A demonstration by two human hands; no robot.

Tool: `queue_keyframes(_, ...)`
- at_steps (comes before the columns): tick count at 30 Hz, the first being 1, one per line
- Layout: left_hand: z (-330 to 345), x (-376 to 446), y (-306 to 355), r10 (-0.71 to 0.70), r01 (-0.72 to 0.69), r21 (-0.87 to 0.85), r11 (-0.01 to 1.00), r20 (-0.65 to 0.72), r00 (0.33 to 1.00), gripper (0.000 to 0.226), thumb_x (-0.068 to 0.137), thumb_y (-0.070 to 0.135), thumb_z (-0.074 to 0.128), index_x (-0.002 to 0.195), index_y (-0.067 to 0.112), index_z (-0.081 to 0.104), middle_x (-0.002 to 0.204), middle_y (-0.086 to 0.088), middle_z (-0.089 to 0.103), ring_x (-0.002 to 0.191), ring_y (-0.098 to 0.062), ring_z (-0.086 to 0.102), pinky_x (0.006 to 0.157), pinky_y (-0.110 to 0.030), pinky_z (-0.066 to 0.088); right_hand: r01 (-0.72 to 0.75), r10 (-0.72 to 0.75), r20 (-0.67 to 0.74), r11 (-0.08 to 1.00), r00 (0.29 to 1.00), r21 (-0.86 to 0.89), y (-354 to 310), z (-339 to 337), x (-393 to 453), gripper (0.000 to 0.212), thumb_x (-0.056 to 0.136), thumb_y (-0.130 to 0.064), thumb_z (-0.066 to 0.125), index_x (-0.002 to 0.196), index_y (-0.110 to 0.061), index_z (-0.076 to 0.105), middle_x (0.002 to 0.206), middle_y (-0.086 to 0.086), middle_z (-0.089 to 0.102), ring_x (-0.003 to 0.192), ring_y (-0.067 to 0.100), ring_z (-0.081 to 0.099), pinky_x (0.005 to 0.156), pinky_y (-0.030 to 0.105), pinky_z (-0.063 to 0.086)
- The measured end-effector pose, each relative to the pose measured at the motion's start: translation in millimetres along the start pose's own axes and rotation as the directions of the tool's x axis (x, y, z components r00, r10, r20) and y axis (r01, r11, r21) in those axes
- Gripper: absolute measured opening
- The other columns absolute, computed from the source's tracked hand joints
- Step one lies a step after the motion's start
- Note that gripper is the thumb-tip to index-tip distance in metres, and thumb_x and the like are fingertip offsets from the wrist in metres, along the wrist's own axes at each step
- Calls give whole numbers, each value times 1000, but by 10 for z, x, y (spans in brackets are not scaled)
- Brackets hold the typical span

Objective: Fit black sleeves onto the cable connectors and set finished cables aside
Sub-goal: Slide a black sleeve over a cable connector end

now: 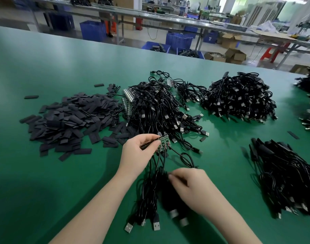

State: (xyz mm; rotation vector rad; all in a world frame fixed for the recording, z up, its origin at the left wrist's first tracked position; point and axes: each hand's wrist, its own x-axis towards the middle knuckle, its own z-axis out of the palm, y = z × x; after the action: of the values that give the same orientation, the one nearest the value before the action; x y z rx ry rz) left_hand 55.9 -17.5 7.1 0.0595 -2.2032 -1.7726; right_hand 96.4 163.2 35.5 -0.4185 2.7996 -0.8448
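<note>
Head view: your left hand (138, 147) pinches a green board strip (161, 142) w/ cables (150, 191) hanging; right hand (189, 187) pinches one cable. Sleeves (69, 118) heaped on worktop (62, 173); blue crates (178, 40) behind hold black parts.

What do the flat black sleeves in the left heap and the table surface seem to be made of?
Sleeves: likely thin plastic or rubbery tubing, matte dark grey-black, lying flattened with soft creases and no glare. Table surface: probably a rubber or vinyl mat, smooth green with a soft sheen that blurs the room's light.
</note>
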Motion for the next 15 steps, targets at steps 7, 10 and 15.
queue_keyframes(7, -17, -17, 40, 33, -37, 52, 998, 73, 997, 18, 86, 21, 73, 91, 38, 72, 92, 24, 72, 93, 7, 64, 84, -9, 48, 97, -43, -508, 992, 860, 79, -49, -82, 244, 19, 90, -32, 68, 108, -26, 73, 93, -13, 69, 86, 6, 60, 82, 29, 51)
queue_keyframes(10, -15, -33, 48, 66, -76, 84, 994, 122, 990, 23, 86, 18, 73, 88, 41, 70, 91, 27, 70, 91, 7, 64, 80, -5, 44, 132, -19, -458, 968, 888, 214, -40, -59, 381, 18, 89, -30, 71, 107, -32, 74, 96, -20, 71, 90, 0, 63, 86, 24, 51)
queue_keyframes(15, -8, -75, 54, 119, -146, 136, 980, 183, 976, 22, 84, 25, 74, 93, 44, 68, 96, 30, 68, 95, 9, 62, 84, -6, 43, 226, -34, -524, 925, 851, 306, 25, 82, 351, 31, 86, -15, 75, 88, -45, 68, 85, -26, 70, 84, -3, 66, 77, 14, 51)
